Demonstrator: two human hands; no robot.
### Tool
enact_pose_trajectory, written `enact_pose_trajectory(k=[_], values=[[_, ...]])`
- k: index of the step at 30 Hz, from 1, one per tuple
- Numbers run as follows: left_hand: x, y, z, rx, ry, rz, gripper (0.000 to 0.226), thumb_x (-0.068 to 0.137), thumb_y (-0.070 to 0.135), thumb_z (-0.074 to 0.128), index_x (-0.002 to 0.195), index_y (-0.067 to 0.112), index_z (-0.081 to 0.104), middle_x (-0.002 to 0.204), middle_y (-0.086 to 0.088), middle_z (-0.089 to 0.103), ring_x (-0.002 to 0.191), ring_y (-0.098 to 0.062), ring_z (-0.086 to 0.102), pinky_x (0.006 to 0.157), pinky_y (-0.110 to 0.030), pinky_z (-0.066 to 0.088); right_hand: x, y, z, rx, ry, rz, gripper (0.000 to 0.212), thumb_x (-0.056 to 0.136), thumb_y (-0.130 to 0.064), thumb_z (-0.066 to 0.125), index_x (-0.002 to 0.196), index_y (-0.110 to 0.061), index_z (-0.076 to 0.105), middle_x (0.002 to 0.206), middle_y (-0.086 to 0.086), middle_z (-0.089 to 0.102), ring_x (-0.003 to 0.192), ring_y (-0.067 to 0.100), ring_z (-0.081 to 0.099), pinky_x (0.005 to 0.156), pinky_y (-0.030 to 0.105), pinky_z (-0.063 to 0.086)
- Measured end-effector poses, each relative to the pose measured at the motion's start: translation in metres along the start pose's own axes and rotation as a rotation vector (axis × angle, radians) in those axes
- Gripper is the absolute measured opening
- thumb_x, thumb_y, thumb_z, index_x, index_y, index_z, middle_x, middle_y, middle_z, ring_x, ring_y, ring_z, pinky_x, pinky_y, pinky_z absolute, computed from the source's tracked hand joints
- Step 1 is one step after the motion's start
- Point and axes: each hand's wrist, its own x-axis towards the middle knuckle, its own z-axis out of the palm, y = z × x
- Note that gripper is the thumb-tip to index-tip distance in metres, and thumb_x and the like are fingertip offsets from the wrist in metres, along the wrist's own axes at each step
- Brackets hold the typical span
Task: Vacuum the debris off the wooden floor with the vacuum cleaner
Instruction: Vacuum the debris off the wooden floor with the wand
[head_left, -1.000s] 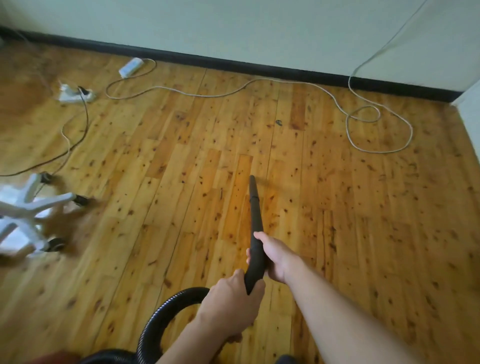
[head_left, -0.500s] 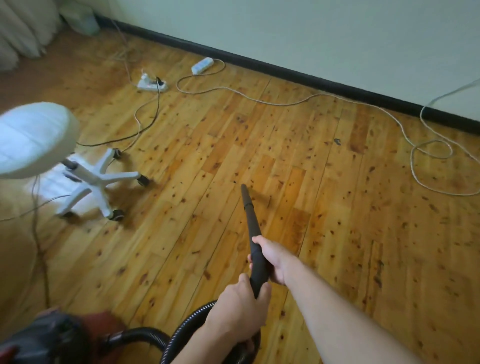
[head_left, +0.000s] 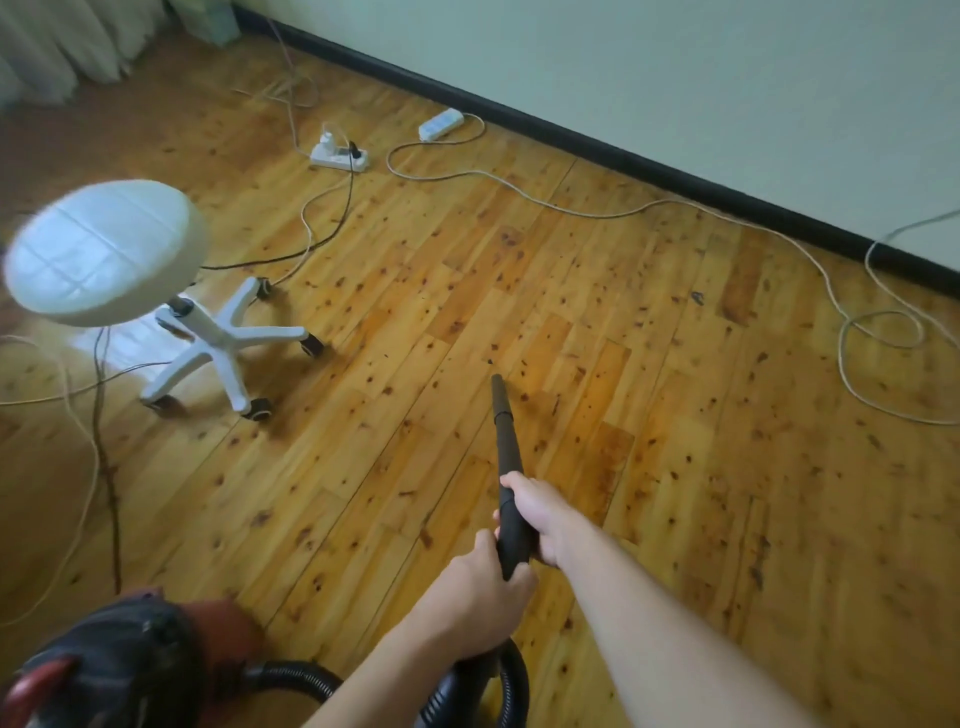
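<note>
Here, left hand (head_left: 475, 592), right hand (head_left: 543, 519) round nozzle (head_left: 505, 436).

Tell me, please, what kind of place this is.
Probably a room in a home or a small office. It has a wooden floor, a white rolling stool, and a power strip with cables lying loose near a plain wall.

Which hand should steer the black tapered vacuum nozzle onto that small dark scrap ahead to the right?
Right. The right hand grips the black tapered vacuum nozzle farther forward, on the side of the small dark scrap; the left hand holds its rear end.
</note>
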Motion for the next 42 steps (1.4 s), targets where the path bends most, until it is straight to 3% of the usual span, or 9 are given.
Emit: enact_pose_trajectory(k=[4,11,16,25,28,31,34,37,42], values=[[0.003,0.019,0.021,0.082,-0.029,0.039,0.027,0.092,0.043,0.042,0.108,0.022,0.041,0.084,0.0,0.059,0.061,-0.014,0.058,0.06,-0.033,0.054,-0.003,0.01,-0.033,0.046,0.028,0.031,0.031,0.096,-0.036,0.049,0.109,-0.008,0.057,0.086,0.011,0.062,0.078,0.027,0.057,0.079,0.04,0.052],[0.001,0.063,0.065,0.28,-0.077,0.096,0.03,0.094,0.042,0.043,0.113,0.02,0.041,0.081,0.004,0.056,0.06,-0.007,0.053,0.05,-0.023,0.039,-0.019,0.035,-0.101,0.25,0.03,0.084,0.029,0.094,-0.036,0.053,0.103,-0.009,0.058,0.084,0.012,0.063,0.072,0.025,0.06,0.059,0.031,0.052],[-0.027,0.086,0.08,0.413,-0.089,0.041,0.056,0.094,0.044,0.041,0.137,0.01,0.033,0.082,0.005,0.053,0.062,-0.005,0.053,0.049,-0.021,0.037,-0.047,0.048,-0.117,0.311,-0.061,0.137,0.028,0.093,-0.032,0.057,0.103,-0.006,0.059,0.078,0.011,0.062,0.061,0.021,0.062,0.052,0.027,0.053],[-0.064,0.071,0.056,0.274,-0.171,-0.239,0.031,0.091,0.037,0.044,0.101,0.009,0.052,0.084,-0.009,0.062,0.061,-0.023,0.062,0.045,-0.028,0.047,-0.078,0.054,-0.066,-0.044,-0.226,0.221,0.035,0.094,-0.041,0.051,0.082,-0.008,0.059,0.053,0.006,0.062,0.042,0.02,0.058,0.037,0.018,0.042],[-0.072,0.064,0.047,0.307,-0.156,-0.251,0.028,0.094,0.032,0.042,0.087,0.008,0.054,0.082,-0.012,0.062,0.061,-0.027,0.061,0.053,-0.031,0.052,-0.078,0.056,-0.052,-0.076,-0.281,0.223,0.036,0.095,-0.04,0.049,0.076,-0.01,0.053,0.046,0.005,0.056,0.036,0.018,0.053,0.035,0.019,0.038],[-0.08,0.051,0.046,0.285,-0.143,-0.262,0.03,0.097,0.03,0.038,0.082,0.009,0.053,0.078,-0.012,0.06,0.063,-0.028,0.06,0.065,-0.035,0.054,-0.078,0.061,-0.034,-0.144,-0.329,0.224,0.034,0.097,-0.039,0.048,0.079,-0.01,0.053,0.047,0.004,0.054,0.04,0.018,0.051,0.041,0.026,0.039],[-0.081,0.034,0.046,0.271,-0.078,-0.254,0.031,0.097,0.031,0.039,0.074,0.013,0.049,0.072,-0.008,0.056,0.058,-0.021,0.054,0.061,-0.032,0.048,-0.075,0.066,-0.017,-0.173,-0.346,0.222,0.033,0.096,-0.039,0.049,0.083,-0.009,0.054,0.049,0.006,0.055,0.047,0.019,0.051,0.047,0.03,0.041],[-0.077,0.02,0.046,0.226,-0.021,-0.257,0.026,0.094,0.033,0.045,0.074,0.016,0.049,0.074,-0.005,0.056,0.06,-0.018,0.054,0.055,-0.028,0.045,-0.072,0.068,-0.006,-0.168,-0.349,0.224,0.032,0.095,-0.039,0.051,0.086,-0.009,0.056,0.052,0.006,0.056,0.044,0.019,0.053,0.042,0.027,0.043],[-0.065,0.007,0.049,0.177,0.059,-0.257,0.024,0.09,0.038,0.049,0.098,0.016,0.054,0.081,-0.003,0.06,0.068,-0.016,0.059,0.065,-0.029,0.051,-0.062,0.067,0.002,-0.168,-0.3,0.166,0.031,0.094,-0.039,0.052,0.093,-0.008,0.059,0.068,0.01,0.058,0.057,0.022,0.056,0.047,0.025,0.047]])
